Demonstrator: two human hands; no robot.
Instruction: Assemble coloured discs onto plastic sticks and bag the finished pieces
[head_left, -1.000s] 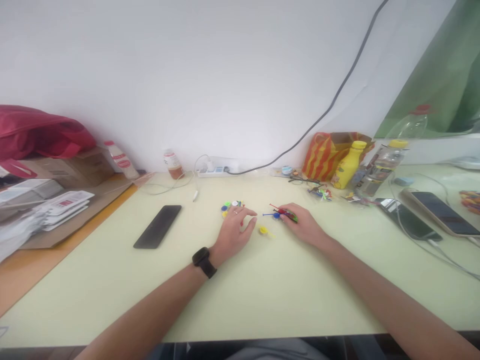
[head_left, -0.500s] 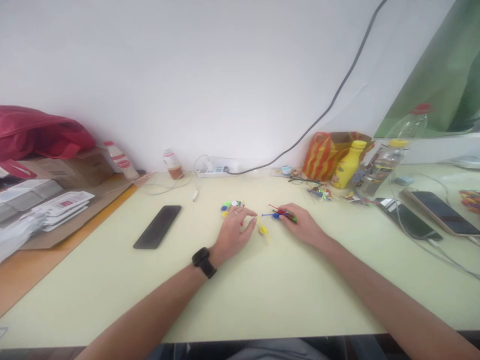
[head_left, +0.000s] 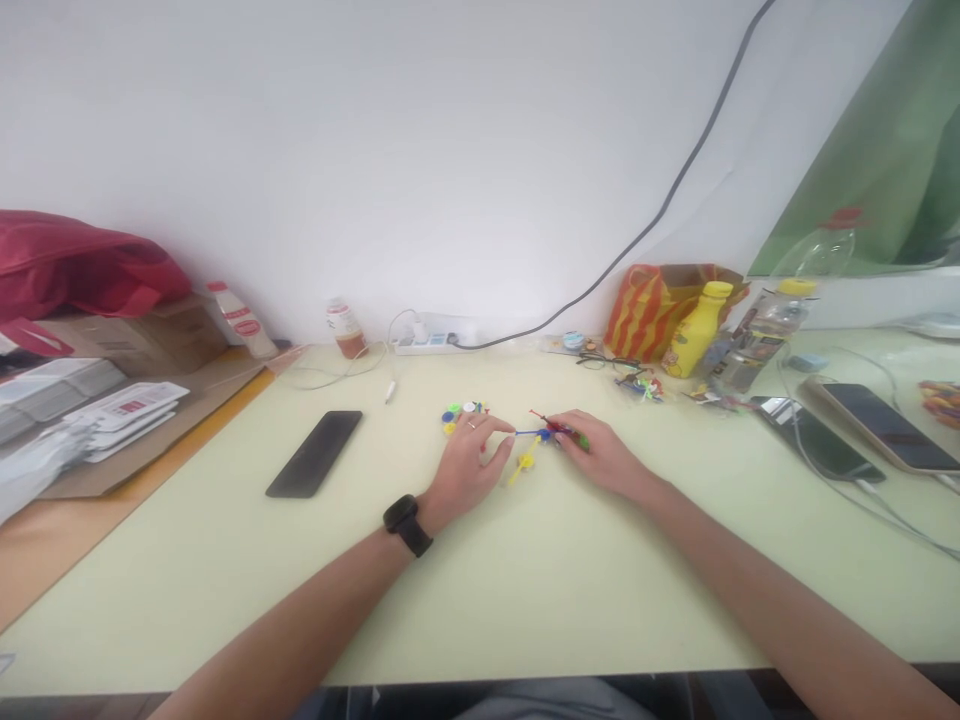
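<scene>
Blue piece (head_left: 545, 436) nearer left hand (head_left: 466, 465)

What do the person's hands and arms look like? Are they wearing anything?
The left hand has a thin ring on one finger, and a black watch is on that wrist. The right hand shows no ring or watch. No sleeves show on either forearm.

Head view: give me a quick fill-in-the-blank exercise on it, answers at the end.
1. Between the left hand and right hand, the piece nearest the table's front edge is ____.
2. The left wrist wears a black ____.
3. Left of the left hand lies a dark ____.
4. The bag on the far-left box is ____.

Missing words: yellow; watch; phone; red.
</scene>
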